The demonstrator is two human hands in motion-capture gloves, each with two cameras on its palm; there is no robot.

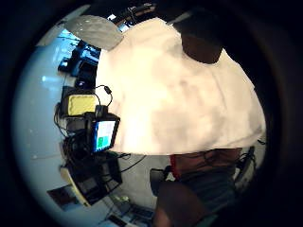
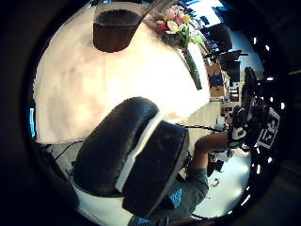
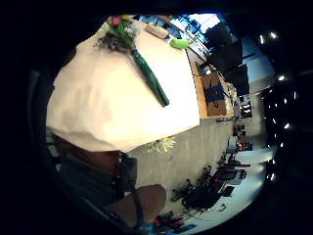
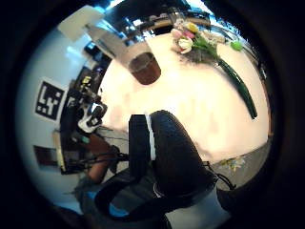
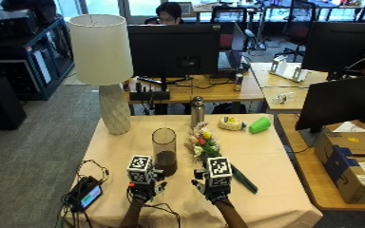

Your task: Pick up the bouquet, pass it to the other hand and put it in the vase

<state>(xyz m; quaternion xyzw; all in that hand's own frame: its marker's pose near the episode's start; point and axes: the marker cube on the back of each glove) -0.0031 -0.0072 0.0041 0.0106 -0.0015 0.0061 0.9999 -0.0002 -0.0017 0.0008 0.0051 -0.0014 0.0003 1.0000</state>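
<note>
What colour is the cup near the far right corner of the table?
The cup is bright green, lying tipped on the table; the outside view shows it best.

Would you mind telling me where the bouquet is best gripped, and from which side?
Grip the bouquet by its green wrapped stem, probably from above with the right hand. It lies flat on the tablecloth, blooms toward the vase, stem end nearest that hand.
</note>
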